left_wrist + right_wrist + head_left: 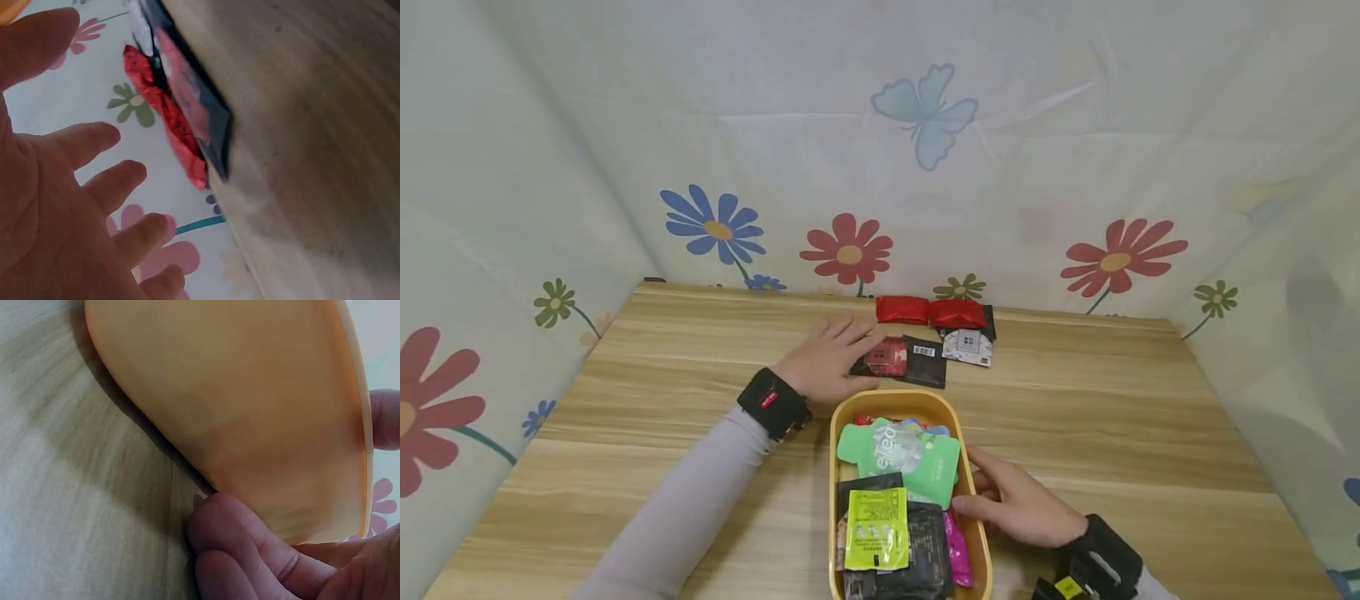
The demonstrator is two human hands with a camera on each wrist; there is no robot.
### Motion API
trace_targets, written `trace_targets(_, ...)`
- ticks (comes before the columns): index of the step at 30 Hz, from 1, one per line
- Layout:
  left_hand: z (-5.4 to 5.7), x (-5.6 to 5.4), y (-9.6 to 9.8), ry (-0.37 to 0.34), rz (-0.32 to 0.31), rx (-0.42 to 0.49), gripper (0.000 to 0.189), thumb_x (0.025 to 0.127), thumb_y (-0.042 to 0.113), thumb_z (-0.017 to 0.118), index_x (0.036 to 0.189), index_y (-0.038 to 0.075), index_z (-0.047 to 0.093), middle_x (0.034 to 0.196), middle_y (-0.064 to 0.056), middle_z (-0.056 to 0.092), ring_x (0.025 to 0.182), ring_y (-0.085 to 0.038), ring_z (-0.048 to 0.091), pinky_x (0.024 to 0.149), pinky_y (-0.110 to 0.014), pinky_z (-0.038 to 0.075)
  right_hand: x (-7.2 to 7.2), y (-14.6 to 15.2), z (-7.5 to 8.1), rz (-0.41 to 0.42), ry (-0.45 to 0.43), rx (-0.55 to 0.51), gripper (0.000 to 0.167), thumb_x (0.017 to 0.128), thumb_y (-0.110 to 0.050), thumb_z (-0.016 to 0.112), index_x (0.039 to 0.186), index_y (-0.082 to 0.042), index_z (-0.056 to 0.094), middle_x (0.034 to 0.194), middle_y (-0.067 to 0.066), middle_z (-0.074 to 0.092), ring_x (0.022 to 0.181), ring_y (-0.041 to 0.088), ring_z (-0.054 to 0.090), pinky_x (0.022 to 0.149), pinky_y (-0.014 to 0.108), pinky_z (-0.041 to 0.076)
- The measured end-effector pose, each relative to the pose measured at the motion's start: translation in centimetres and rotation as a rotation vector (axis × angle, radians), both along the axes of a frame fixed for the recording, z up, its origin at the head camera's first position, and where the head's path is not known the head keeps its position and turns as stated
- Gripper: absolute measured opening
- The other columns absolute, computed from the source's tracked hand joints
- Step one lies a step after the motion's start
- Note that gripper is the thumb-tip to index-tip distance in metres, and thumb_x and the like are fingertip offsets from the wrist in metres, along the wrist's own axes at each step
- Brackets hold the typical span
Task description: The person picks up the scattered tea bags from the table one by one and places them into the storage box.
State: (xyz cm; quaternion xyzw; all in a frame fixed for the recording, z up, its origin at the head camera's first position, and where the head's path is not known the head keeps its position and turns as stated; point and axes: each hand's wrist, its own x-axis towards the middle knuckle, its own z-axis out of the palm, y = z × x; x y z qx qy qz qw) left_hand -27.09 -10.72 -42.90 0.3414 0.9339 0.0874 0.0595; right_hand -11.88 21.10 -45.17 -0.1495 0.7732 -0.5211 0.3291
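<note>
My left hand (827, 362) reaches over the table with its fingers spread and nothing in its grasp. Just beside its fingertips lies a flat black packet with a red panel (886, 357), partly overlapped by the hand in the head view. My right hand (1026, 504) grips the right side of a yellow plastic bin (910, 398), thumb at the rim and other fingers curled against the outer wall (237, 394). Inside the bin are a green sachet (936, 467), a lime-yellow sachet (877, 542), black packets (932, 542) and a magenta wrapper (957, 550).
Two shiny red packets, one left (902, 309) and one right (957, 314), lie along the table's back edge. In front are a white-and-black packet (967, 348) and a black one with a barcode (928, 371). A flower-printed curtain (970, 192) surrounds the wooden table (1097, 400).
</note>
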Motion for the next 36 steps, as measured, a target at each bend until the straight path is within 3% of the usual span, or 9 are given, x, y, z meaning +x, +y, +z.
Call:
trace_targets(4, -0.7, -0.1, 0.1, -0.061, -0.014, -0.038, 0.076, 0.101, 0.062, 0.049, 0.164, 0.022, 0.033, 0.171, -0.007, 0.028, 0.159, -0.041, 0.019, 0.127, -0.066, 0.012, 0.0, 0.1, 0.0, 0.001, 0.001, -0.01, 0.076, 0.102, -0.031, 0.064, 0.161, -0.005, 0.025, 0.13, 0.022, 0.068, 0.105, 0.025, 0.075, 0.077, 0.036, 0.065)
trace_targets(9, -0.8, 0.0, 0.3, -0.132, 0.012, -0.108, 0.078, 0.095, 0.065, 0.053, 0.16, 0.023, 0.041, 0.17, -0.006, 0.033, 0.158, -0.04, 0.026, 0.126, -0.065, 0.018, 0.0, 0.1, 0.1, -0.006, -0.005, -0.005, 0.076, 0.102, -0.031, 0.064, 0.161, -0.004, 0.025, 0.131, 0.021, 0.068, 0.105, 0.024, 0.075, 0.077, 0.036, 0.065)
trace_targets(18, 0.6, 0.7, 0.0, -0.05, 0.072, -0.17, 0.07, 0.092, 0.066, 0.059, 0.146, 0.022, 0.061, 0.156, -0.007, 0.054, 0.146, -0.033, 0.048, 0.121, -0.063, 0.032, -0.1, 0.3, 0.0, 0.017, 0.0, -0.031, 0.076, 0.103, -0.029, 0.062, 0.163, -0.004, 0.022, 0.131, 0.021, 0.068, 0.104, 0.022, 0.075, 0.076, 0.035, 0.065)
trace_targets(20, 1.0, 0.8, -0.4, -0.02, 0.092, -0.177, 0.064, 0.091, 0.065, 0.063, 0.139, 0.022, 0.068, 0.144, -0.006, 0.065, 0.135, -0.031, 0.059, 0.118, -0.062, 0.037, -0.1, 0.3, 0.0, 0.019, 0.0, -0.037, 0.076, 0.104, -0.028, 0.062, 0.163, -0.004, 0.021, 0.131, 0.022, 0.068, 0.104, 0.022, 0.075, 0.076, 0.035, 0.064)
trace_targets(23, 1.7, 0.9, -1.0, 0.019, 0.156, -0.187, 0.053, 0.087, 0.061, 0.071, 0.115, 0.017, 0.079, 0.112, -0.005, 0.076, 0.108, -0.027, 0.069, 0.113, -0.06, 0.042, 0.0, 0.3, 0.0, 0.021, 0.0, -0.04, 0.076, 0.104, -0.028, 0.062, 0.163, -0.004, 0.021, 0.131, 0.022, 0.068, 0.104, 0.022, 0.075, 0.076, 0.035, 0.064)
trace_targets(26, 2.2, 1.0, -1.4, 0.023, 0.252, -0.202, 0.062, 0.08, 0.062, 0.078, 0.114, 0.011, 0.076, 0.106, -0.008, 0.073, 0.103, -0.03, 0.066, 0.114, -0.059, 0.042, 0.0, 0.3, 0.0, 0.019, 0.003, -0.035, 0.075, 0.103, -0.029, 0.062, 0.163, -0.005, 0.022, 0.131, 0.022, 0.068, 0.103, 0.022, 0.076, 0.076, 0.036, 0.065)
trace_targets(29, 2.1, 0.9, -1.6, 0.017, 0.309, -0.195, 0.086, 0.075, 0.065, 0.082, 0.136, 0.008, 0.063, 0.128, -0.015, 0.067, 0.121, -0.036, 0.062, 0.116, -0.057, 0.042, 0.1, 0.3, -0.1, 0.014, 0.003, -0.024, 0.075, 0.103, -0.03, 0.062, 0.162, -0.005, 0.023, 0.131, 0.022, 0.068, 0.104, 0.022, 0.076, 0.077, 0.036, 0.065)
trace_targets(32, 1.5, 0.6, -1.7, 0.003, 0.307, -0.162, 0.102, 0.074, 0.064, 0.084, 0.151, 0.008, 0.048, 0.143, -0.018, 0.059, 0.131, -0.039, 0.057, 0.116, -0.056, 0.043, 0.1, 0.3, -0.1, 0.012, 0.004, -0.014, 0.075, 0.103, -0.031, 0.063, 0.162, -0.006, 0.024, 0.131, 0.023, 0.068, 0.105, 0.022, 0.076, 0.077, 0.036, 0.065)
trace_targets(36, 0.7, 0.2, -1.6, -0.012, 0.283, -0.125, 0.103, 0.076, 0.058, 0.085, 0.156, 0.009, 0.041, 0.145, -0.018, 0.058, 0.131, -0.036, 0.058, 0.114, -0.052, 0.047, 0.0, 0.2, 0.0, 0.019, 0.005, -0.015, 0.075, 0.103, -0.031, 0.063, 0.162, -0.005, 0.024, 0.132, 0.023, 0.067, 0.104, 0.021, 0.076, 0.077, 0.036, 0.064)
